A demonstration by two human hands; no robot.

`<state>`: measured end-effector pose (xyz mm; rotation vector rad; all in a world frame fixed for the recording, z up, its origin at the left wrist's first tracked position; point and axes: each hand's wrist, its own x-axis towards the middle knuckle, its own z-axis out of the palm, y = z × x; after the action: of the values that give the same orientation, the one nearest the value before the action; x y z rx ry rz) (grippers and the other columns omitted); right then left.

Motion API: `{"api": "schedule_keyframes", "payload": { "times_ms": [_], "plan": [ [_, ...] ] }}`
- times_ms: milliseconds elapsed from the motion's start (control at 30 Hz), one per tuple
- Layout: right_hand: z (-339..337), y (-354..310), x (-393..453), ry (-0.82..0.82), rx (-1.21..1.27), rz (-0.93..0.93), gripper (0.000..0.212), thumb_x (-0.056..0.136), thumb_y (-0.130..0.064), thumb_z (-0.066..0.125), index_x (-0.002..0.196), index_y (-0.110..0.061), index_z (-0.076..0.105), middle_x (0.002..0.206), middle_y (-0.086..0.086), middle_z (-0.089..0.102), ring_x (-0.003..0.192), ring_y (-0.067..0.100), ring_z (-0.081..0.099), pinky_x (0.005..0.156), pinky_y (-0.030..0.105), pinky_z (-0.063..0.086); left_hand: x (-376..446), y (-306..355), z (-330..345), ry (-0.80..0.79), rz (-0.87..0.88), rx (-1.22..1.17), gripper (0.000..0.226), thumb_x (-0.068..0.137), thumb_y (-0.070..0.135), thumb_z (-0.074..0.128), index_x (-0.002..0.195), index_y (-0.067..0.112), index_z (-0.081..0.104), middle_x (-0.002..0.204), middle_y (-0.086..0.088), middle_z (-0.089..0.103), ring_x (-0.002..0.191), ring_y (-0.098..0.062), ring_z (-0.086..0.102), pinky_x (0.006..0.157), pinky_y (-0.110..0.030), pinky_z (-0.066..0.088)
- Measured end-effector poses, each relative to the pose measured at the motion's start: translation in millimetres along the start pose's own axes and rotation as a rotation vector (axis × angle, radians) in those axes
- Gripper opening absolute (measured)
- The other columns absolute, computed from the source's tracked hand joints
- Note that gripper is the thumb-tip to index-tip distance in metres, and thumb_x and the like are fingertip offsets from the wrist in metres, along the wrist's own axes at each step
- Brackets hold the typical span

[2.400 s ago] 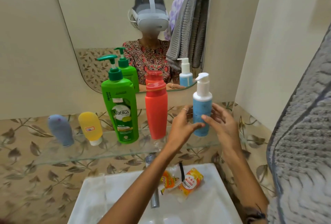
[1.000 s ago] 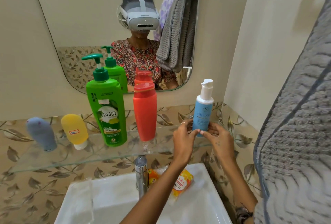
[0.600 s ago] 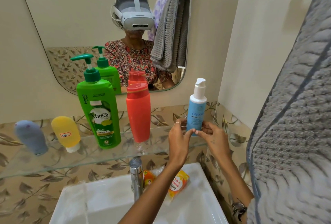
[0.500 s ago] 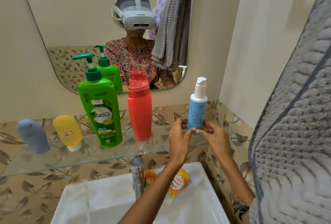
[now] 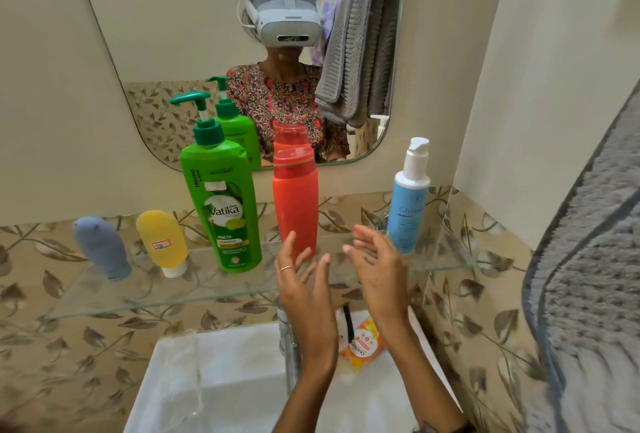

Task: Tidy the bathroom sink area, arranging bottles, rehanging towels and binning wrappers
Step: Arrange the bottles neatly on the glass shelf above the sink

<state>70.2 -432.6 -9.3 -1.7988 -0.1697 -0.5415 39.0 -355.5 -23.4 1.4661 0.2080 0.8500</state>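
On the glass shelf (image 5: 207,294) stand, from left to right, a grey-blue tube (image 5: 102,247), a yellow tube (image 5: 162,242), a green pump bottle (image 5: 221,204), a red bottle (image 5: 295,197) and a blue pump bottle (image 5: 408,204). My left hand (image 5: 304,283) and my right hand (image 5: 377,270) hover open in front of the shelf, between the red and blue bottles, touching neither. An orange wrapper (image 5: 362,346) lies on the white sink (image 5: 225,380) behind my wrists. A grey towel (image 5: 588,259) hangs at the right edge.
A chrome tap (image 5: 289,346) rises at the back of the sink, partly behind my left arm. The mirror (image 5: 173,34) above reflects a person in a headset and hanging grey and purple towels. A clear wrapper (image 5: 188,363) lies on the sink's left.
Both hands have let go of the blue pump bottle, which now stands alone at the shelf's right end. The hands have drawn back and to the left with fingers spread.
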Motion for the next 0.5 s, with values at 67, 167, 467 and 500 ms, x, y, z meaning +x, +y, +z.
{"api": "schedule_keyframes", "payload": {
  "times_ms": [67, 167, 467, 500],
  "plan": [
    [16, -4, 7, -0.134, 0.072, 0.084, 0.048, 0.083, -0.01, 0.066, 0.129, -0.012, 0.052, 0.116, -0.003, 0.058, 0.104, 0.004, 0.055, 0.084, 0.004, 0.043, 9, -1, -9, 0.021, -0.06, 0.004, 0.062, 0.087, 0.014, 0.061, 0.14, 0.031, 0.033, 0.124, -0.002, 0.057, 0.104, 0.003, 0.057, 0.072, -0.001, 0.046],
    [33, -7, 17, -0.252, 0.097, 0.149, 0.054, 0.084, -0.008, 0.065, 0.134, -0.011, 0.047, 0.129, 0.001, 0.057, 0.111, 0.004, 0.05, 0.091, 0.012, 0.04, 26, -1, -14, -0.074, -0.119, 0.109, 0.06, 0.091, 0.017, 0.057, 0.143, 0.027, 0.03, 0.117, -0.002, 0.063, 0.094, 0.003, 0.061, 0.075, -0.012, 0.048],
    [31, 9, 14, -0.088, -0.004, 0.138, 0.044, 0.081, -0.013, 0.069, 0.123, -0.02, 0.057, 0.11, -0.004, 0.069, 0.096, 0.007, 0.062, 0.085, 0.021, 0.048, 48, 0, -3, -0.221, -0.071, 0.211, 0.036, 0.085, 0.005, 0.061, 0.121, 0.01, 0.059, 0.106, -0.006, 0.071, 0.088, -0.014, 0.068, 0.082, -0.037, 0.057],
    [26, 11, 14, -0.063, -0.007, 0.142, 0.044, 0.08, -0.014, 0.069, 0.122, -0.02, 0.058, 0.11, -0.005, 0.069, 0.095, 0.007, 0.062, 0.084, 0.02, 0.047, 45, -1, 4, -0.237, -0.07, 0.207, 0.035, 0.085, 0.005, 0.062, 0.12, 0.01, 0.06, 0.105, -0.005, 0.071, 0.086, -0.012, 0.069, 0.081, -0.035, 0.057]
  ]
}}
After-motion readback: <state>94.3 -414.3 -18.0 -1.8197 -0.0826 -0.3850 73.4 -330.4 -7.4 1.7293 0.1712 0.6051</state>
